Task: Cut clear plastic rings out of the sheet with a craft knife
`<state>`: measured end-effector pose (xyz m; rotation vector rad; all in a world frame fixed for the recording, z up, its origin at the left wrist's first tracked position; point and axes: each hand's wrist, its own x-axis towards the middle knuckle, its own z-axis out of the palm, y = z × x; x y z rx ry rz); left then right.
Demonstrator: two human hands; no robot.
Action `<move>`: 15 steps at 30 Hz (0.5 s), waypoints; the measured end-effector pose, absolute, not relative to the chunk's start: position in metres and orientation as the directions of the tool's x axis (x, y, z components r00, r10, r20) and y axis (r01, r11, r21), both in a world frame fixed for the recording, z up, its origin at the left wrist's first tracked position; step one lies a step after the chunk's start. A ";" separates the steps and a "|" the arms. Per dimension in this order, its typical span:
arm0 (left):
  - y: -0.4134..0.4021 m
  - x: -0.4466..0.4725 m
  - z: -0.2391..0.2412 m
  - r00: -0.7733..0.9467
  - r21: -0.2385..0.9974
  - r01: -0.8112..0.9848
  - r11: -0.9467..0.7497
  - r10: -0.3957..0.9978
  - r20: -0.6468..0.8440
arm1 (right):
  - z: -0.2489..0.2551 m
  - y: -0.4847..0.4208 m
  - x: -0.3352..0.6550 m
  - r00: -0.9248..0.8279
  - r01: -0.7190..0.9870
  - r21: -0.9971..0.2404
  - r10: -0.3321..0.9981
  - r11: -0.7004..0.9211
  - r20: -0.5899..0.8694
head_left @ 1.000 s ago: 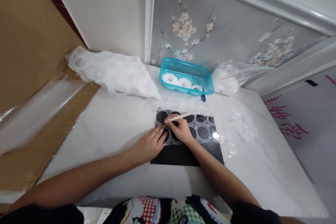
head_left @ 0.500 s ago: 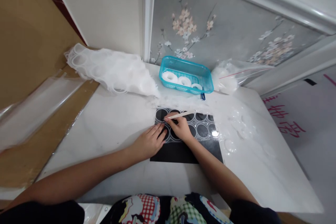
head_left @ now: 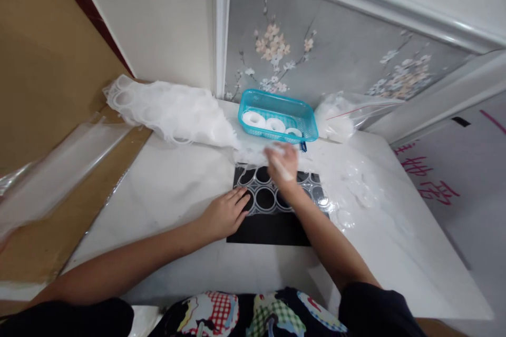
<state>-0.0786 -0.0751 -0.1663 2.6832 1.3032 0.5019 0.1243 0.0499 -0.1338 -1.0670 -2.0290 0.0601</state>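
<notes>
A black mat point(head_left: 269, 229) lies on the white marble table point(head_left: 177, 195). On it rests a clear plastic sheet cut into rings point(head_left: 265, 189). My left hand point(head_left: 225, 213) lies flat on the sheet's left edge, fingers stretched out. My right hand point(head_left: 282, 163) is lifted over the far edge of the sheet, toward the blue basket point(head_left: 279, 122). It is smeared by motion; a pale stick seems to be in it, but its fingers are unclear.
The blue basket holds three white rings and stands at the wall. A heap of white ring offcuts point(head_left: 169, 110) lies at the back left. A clear bag point(head_left: 348, 116) sits right of the basket. Loose clear discs point(head_left: 356, 195) lie right of the mat.
My right hand has left the sheet's near-left rings and swung forward and right toward the basket. The left hand has stayed put on the sheet.
</notes>
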 end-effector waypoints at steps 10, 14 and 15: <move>-0.064 -0.082 -0.158 0.625 0.255 0.647 -0.719 0.691 0.362 | -0.148 0.000 0.145 -0.204 0.457 -0.788 0.911 0.413 0.359; -0.060 -0.073 -0.163 0.706 0.234 0.609 -0.758 0.653 0.275 | -0.158 -0.015 0.147 -0.139 0.385 -0.845 0.928 0.372 0.346; -0.060 -0.072 -0.165 0.712 0.234 0.614 -0.753 0.657 0.246 | -0.157 -0.015 0.147 -0.142 0.365 -0.844 0.920 0.392 0.366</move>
